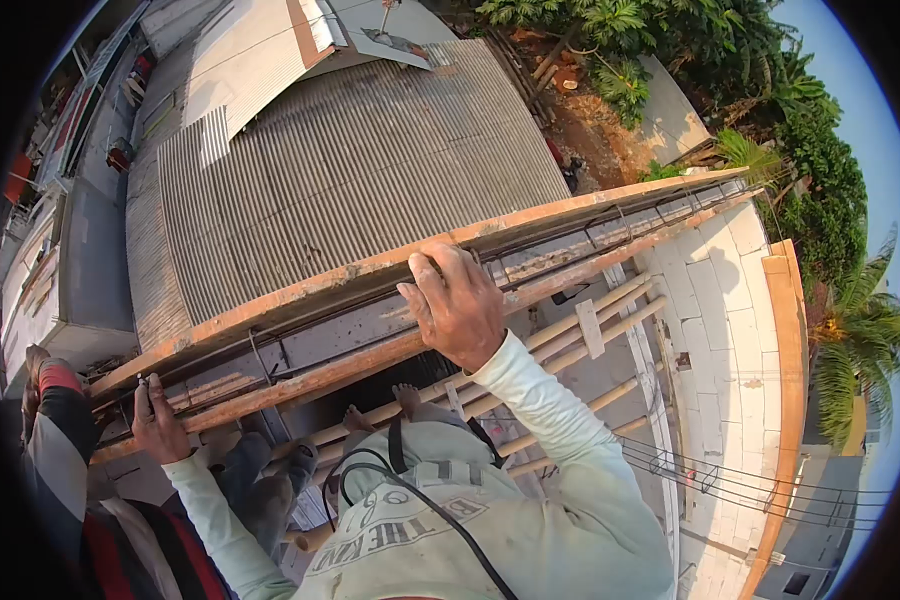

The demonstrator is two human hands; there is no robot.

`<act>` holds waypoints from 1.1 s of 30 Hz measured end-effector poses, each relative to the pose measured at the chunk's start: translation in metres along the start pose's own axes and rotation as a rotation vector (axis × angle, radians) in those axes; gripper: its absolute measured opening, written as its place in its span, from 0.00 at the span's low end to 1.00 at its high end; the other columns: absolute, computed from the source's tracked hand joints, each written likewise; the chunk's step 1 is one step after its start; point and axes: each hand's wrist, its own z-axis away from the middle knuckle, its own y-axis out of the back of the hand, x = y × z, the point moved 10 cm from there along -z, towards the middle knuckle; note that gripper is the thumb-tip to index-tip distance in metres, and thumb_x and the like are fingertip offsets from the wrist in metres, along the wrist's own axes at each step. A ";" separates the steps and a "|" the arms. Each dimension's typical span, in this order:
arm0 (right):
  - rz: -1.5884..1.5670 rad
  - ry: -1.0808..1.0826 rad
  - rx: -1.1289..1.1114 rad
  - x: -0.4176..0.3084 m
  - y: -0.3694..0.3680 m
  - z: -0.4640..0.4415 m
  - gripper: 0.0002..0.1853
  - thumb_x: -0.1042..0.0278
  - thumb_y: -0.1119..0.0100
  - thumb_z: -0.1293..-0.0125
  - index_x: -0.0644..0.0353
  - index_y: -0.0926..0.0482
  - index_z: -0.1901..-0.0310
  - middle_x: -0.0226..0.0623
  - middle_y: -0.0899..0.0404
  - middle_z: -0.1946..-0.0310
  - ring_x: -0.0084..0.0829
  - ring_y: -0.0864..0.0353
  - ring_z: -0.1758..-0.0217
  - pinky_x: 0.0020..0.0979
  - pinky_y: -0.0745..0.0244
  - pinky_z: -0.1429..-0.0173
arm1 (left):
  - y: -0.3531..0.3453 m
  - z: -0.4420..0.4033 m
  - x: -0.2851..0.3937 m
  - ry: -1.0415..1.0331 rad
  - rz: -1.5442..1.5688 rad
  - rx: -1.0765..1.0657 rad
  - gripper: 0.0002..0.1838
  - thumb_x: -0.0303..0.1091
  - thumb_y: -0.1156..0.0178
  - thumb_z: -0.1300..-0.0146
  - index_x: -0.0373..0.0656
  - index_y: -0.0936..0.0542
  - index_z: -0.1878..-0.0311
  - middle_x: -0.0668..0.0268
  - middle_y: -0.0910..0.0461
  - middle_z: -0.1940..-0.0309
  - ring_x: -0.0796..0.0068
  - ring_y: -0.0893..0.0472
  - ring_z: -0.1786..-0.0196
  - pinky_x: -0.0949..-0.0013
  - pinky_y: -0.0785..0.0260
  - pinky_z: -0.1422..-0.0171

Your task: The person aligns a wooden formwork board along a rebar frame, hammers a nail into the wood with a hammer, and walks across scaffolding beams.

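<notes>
- Far board [280, 303] and near board [350, 360]: run slantwise, one long trough between them; far board ahead of both hands.
- Right hand [455, 300]: at far board's top edge, around mid-length; fingers bent, touching the edge, wrist above near board. Firm grip or just resting, cannot tell.
- Left hand [160, 425]: at trough's left end, near board beside it, far board just past fingertips; fingers pointing up, partly curled. Grasping something or not, cannot tell.
- Trough: steel stirrups [260, 355] and thin bars along its length, between the two boards.
- Bamboo poles [625, 296]: on wearer's side of near board, right of the body.
- Block wall [710, 290]: past the poles, below trough's right end.
- Corrugated roof [370, 160]: beyond far board's outer edge.
</notes>
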 end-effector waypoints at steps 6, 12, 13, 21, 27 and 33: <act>0.088 -0.013 -0.219 0.004 -0.042 -0.001 0.36 0.37 0.56 0.29 0.67 0.30 0.39 0.51 0.31 0.43 0.51 0.37 0.32 0.60 0.45 0.28 | -0.002 0.001 0.008 -0.013 0.036 -0.010 0.18 0.42 0.46 0.26 0.32 0.20 0.53 0.73 0.31 0.75 0.83 0.38 0.72 0.74 0.44 0.69; 0.050 -0.037 -0.261 0.008 -0.049 0.000 0.36 0.38 0.59 0.27 0.70 0.30 0.41 0.54 0.31 0.45 0.53 0.36 0.35 0.59 0.45 0.27 | 0.001 0.002 0.014 -0.061 0.006 0.059 0.18 0.43 0.46 0.26 0.34 0.19 0.53 0.75 0.32 0.76 0.85 0.39 0.73 0.76 0.47 0.70; 0.040 -0.040 -0.262 0.008 -0.051 0.000 0.35 0.39 0.59 0.27 0.71 0.30 0.42 0.55 0.31 0.46 0.52 0.35 0.36 0.58 0.44 0.27 | 0.001 0.002 0.013 -0.068 0.004 0.062 0.18 0.43 0.46 0.26 0.35 0.19 0.52 0.75 0.32 0.76 0.85 0.39 0.73 0.76 0.47 0.70; 0.060 -0.018 -0.186 0.005 -0.044 0.001 0.35 0.40 0.57 0.27 0.73 0.30 0.42 0.56 0.30 0.46 0.53 0.35 0.36 0.58 0.44 0.28 | 0.002 -0.004 -0.004 -0.061 -0.012 0.018 0.20 0.46 0.46 0.27 0.36 0.19 0.47 0.73 0.28 0.72 0.82 0.35 0.70 0.74 0.41 0.66; 0.021 -0.052 -0.194 0.005 -0.044 0.002 0.35 0.40 0.57 0.27 0.72 0.31 0.41 0.58 0.31 0.44 0.55 0.37 0.34 0.60 0.45 0.27 | 0.004 -0.008 -0.019 -0.055 -0.057 0.024 0.24 0.48 0.46 0.27 0.33 0.20 0.46 0.67 0.22 0.63 0.77 0.29 0.62 0.73 0.35 0.55; 0.034 -0.060 -0.200 0.008 -0.042 0.000 0.34 0.42 0.55 0.28 0.72 0.31 0.41 0.56 0.31 0.45 0.55 0.36 0.34 0.59 0.44 0.28 | 0.005 -0.014 -0.036 -0.050 -0.073 -0.008 0.23 0.46 0.46 0.27 0.32 0.20 0.46 0.69 0.20 0.60 0.79 0.27 0.59 0.74 0.34 0.52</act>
